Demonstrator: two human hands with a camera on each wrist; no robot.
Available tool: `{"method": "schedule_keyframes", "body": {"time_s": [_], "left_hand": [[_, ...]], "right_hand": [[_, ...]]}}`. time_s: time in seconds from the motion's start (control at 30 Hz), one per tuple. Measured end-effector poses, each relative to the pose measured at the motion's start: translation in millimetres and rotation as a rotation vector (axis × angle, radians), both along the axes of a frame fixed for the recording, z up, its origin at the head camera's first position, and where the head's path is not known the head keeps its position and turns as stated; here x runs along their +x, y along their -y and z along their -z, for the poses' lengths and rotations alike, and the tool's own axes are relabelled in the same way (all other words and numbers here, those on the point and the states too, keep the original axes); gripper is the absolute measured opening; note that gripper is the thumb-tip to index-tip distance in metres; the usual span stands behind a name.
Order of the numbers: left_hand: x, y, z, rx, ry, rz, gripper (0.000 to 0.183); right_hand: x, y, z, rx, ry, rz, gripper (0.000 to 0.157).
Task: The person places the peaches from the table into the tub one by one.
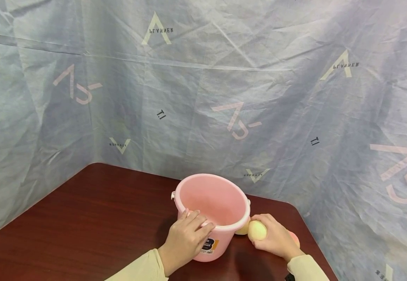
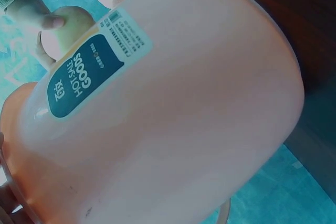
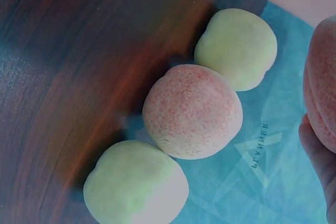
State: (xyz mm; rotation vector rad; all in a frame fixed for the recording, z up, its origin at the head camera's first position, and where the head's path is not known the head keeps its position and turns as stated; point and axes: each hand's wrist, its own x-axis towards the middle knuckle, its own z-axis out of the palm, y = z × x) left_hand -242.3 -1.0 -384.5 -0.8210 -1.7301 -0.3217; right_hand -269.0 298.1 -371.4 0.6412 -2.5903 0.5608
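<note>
A pink bucket (image 1: 221, 244) with a dark label stands upright on the table. My left hand (image 1: 186, 238) grips its near rim, fingers hooked over the edge; in the left wrist view the bucket's side (image 2: 199, 87) fills most of the picture. Just right of the bucket, my right hand (image 1: 277, 238) holds a yellowish peach (image 1: 257, 230) beside the rim. That peach (image 3: 323, 82) looks reddish at the edge of the right wrist view. Below it on the table lie a red-speckled peach (image 3: 192, 112) and two pale green peaches, one farther (image 3: 236, 49) and one nearer (image 3: 134, 184).
The dark red-brown wooden table (image 1: 94, 218) stretches out to the left of the bucket. A grey-blue printed cloth (image 1: 189, 86) hangs behind the table and along both sides. White handle mounts (image 1: 173, 195) stick out from the bucket's rim.
</note>
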Motion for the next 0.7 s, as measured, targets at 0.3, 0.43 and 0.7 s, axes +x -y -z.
{"method": "schedule_keyframes", "body": {"time_s": [0.3,0.43,0.7], "left_hand": [[1.2,0.7,-1.3,-0.004,0.007,0.002,0.044],[-0.9,0.3,-1.6,0.001,-0.045,0.006,0.040],[-0.7,0.8,-2.6,0.002,-0.075,0.003,0.040]], "right_hand": [[0.7,-0.5,-6.8,-0.042,0.055,0.017,0.050],[1.8,-0.1,-9.6,-0.046,0.050,0.021,0.050],[2.3,0.9,-15.3,-0.038,0.073,0.064,0.052]]}}
